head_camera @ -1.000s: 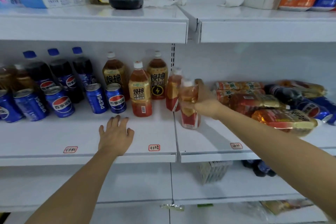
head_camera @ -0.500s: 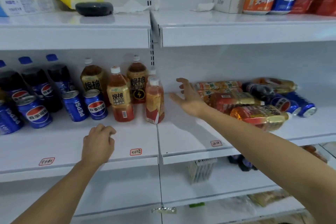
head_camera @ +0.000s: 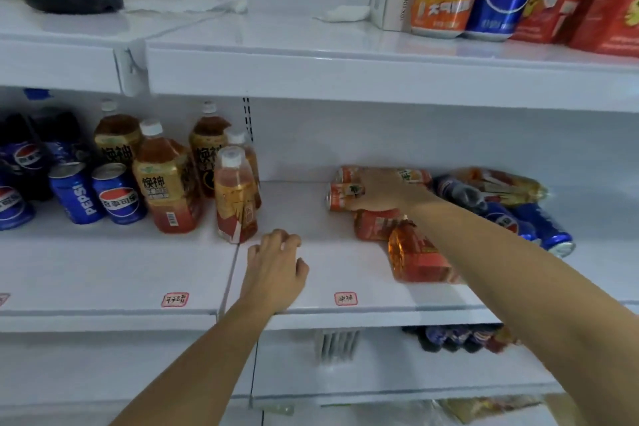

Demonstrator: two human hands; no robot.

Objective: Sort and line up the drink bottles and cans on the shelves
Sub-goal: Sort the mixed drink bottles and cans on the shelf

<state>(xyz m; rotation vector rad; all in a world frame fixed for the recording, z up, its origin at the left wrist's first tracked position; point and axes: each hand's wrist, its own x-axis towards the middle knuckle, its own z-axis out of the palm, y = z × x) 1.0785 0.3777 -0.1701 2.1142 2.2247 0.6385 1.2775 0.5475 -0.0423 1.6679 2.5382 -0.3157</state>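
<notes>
Head view: the right hand (head_camera: pixel 378 188) reaches deep onto the middle shelf (head_camera: pixel 311 273) and lies over a heap of toppled drinks, its fingers curled around an orange can (head_camera: pixel 340 196) lying on its side; the grip looks closed on that can, though the palm hides most of it. Just below the wrist lie an orange-red bottle (head_camera: pixel 375 225) and a larger amber bottle (head_camera: pixel 415 256), both on their sides. To the right of the forearm lie blue Pepsi cans (head_camera: pixel 539 225), also tipped over.

The left hand (head_camera: pixel 276 266) rests on the front of the same shelf, fingers loosely curled and holding nothing, just right of an upright orange bottle (head_camera: pixel 235 197). Further left stand upright tea bottles (head_camera: pixel 162 180) and standing Pepsi cans (head_camera: pixel 117 194).
</notes>
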